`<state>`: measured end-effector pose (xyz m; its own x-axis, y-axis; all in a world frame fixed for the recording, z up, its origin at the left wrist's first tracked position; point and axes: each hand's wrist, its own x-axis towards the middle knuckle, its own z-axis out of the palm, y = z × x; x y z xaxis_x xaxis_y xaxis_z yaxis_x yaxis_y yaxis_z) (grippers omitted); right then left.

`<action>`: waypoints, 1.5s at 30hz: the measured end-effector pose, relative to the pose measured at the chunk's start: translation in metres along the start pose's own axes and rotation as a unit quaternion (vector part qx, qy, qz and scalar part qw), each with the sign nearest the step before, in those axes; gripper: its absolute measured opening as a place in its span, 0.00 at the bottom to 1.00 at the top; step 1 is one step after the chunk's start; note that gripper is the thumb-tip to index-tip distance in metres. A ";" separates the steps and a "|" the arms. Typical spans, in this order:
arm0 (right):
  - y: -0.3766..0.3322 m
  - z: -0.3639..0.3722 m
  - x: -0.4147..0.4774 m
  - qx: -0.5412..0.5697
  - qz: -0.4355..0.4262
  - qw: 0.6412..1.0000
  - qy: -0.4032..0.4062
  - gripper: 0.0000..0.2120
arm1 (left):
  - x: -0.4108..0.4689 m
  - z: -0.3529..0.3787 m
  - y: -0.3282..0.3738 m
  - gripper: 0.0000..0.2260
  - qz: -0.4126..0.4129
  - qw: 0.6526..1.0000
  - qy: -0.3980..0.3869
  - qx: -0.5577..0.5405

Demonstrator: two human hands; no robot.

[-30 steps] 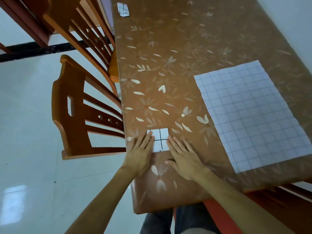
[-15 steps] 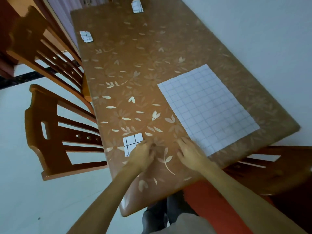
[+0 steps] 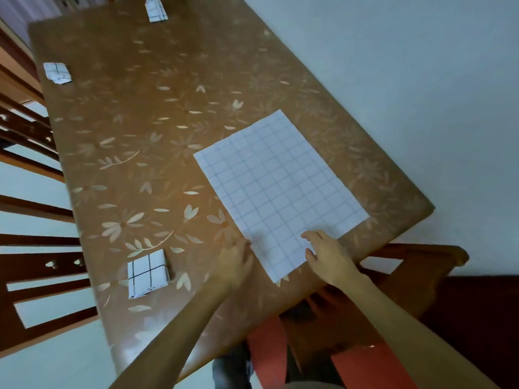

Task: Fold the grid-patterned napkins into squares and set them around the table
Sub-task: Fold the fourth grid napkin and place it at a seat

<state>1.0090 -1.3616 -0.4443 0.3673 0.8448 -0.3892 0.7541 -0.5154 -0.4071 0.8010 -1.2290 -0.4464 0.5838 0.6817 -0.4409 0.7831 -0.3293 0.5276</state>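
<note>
A large white grid-patterned napkin point(image 3: 278, 189) lies flat and unfolded on the brown flowered table point(image 3: 157, 153), near its right front corner. My left hand point(image 3: 234, 262) touches the napkin's near left edge. Over its near right edge rests my right hand point(image 3: 328, 255), fingers loosely bent. A small folded square napkin point(image 3: 147, 273) lies to the left of my left hand, near the table's left edge. Two more folded napkins lie farther off, one point(image 3: 57, 73) at the far left edge and one point(image 3: 156, 9) at the far end.
Wooden chairs point(image 3: 36, 262) stand along the table's left side. Another chair with a red seat point(image 3: 365, 363) sits at the near end under my arms. A pale wall point(image 3: 421, 80) runs along the table's right side.
Both hands left the small folded napkin and moved right to the near edge of the large unfolded napkin. The view swung right and up the table.
</note>
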 end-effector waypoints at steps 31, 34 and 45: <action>0.056 -0.119 0.355 0.110 0.064 0.985 0.112 0.29 | 0.279 -0.076 0.038 0.43 -0.373 0.825 0.286 -0.312; 0.051 -0.117 0.356 0.158 0.052 0.983 0.073 0.25 | 0.278 -0.072 0.046 0.31 -0.373 0.838 0.267 -0.294; 0.055 -0.158 0.306 0.243 -0.012 0.969 0.051 0.23 | 0.211 -0.095 0.087 0.19 -0.257 0.900 0.319 -0.146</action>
<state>1.2485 -1.1087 -0.4554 0.4226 0.8548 -0.3012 0.4266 -0.4808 -0.7660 0.9722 -1.0518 -0.4241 -0.1545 0.9625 -0.2228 0.7707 0.2585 0.5824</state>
